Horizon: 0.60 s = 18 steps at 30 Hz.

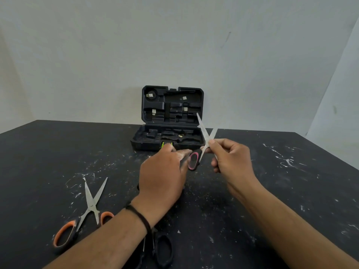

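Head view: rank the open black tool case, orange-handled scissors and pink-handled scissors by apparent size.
1. Open black plastic tool case
2. Orange-handled steel scissors
3. Pink-handled steel scissors
Places 2 and 3 unsure: orange pair lies nearer the camera.

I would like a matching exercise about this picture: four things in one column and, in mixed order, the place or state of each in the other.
1. pink-handled scissors
2. orange-handled scissors
3. black-handled scissors
4. tool case

a. stands open at the back of the table
b. at the near edge, partly hidden
c. held by the left hand and the right hand
d. lies at the left, blades open

Pairs: 1-c, 2-d, 3-b, 4-a.
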### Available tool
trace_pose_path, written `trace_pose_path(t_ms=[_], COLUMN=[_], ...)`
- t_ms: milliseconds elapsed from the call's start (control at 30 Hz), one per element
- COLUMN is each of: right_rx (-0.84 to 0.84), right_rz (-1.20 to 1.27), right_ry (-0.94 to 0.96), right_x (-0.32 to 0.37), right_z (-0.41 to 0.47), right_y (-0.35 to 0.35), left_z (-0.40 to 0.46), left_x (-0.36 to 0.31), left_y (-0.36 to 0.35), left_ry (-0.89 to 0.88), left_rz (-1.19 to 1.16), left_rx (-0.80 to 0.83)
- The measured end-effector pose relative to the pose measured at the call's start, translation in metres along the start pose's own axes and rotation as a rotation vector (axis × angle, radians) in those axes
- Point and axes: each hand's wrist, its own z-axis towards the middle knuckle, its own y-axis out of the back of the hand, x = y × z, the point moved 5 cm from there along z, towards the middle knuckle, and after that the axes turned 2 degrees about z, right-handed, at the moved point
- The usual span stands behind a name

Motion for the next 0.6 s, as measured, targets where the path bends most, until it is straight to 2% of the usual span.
trace_pose_path(t_ms=[133, 300, 367, 500, 600], right_rx=[-0.05, -0.019, -0.048, -0.104, -0.108], right_rz=[0.016, 0.063, 0.109, 0.094, 0.053], right_ry=[0.003, -0.101, -0.137, -0.146, -0.111], right_x=[0.0, -0.012, -0.013, -0.015, -0.014], right_z=[0.005, 0.002, 0.005, 0.009, 0.01], right_y=[0.009, 0.0, 0.003, 0.014, 0.015], left_z=[-0.003, -0.006, -0.006, -0.008, -0.009], left_x=[0.008, -0.014, -0.016, -0.013, -0.014], left_y=[0.002, 0.002, 0.001, -0.004, 0.002], left_ry=[0.046, -0.11, -0.125, -0.075, -0.048], left_rz=[-0.077, -0.072, -0.029, 0.021, -0.017], left_rx=[-0.012, -0.035, -0.004, 0.16, 0.108])
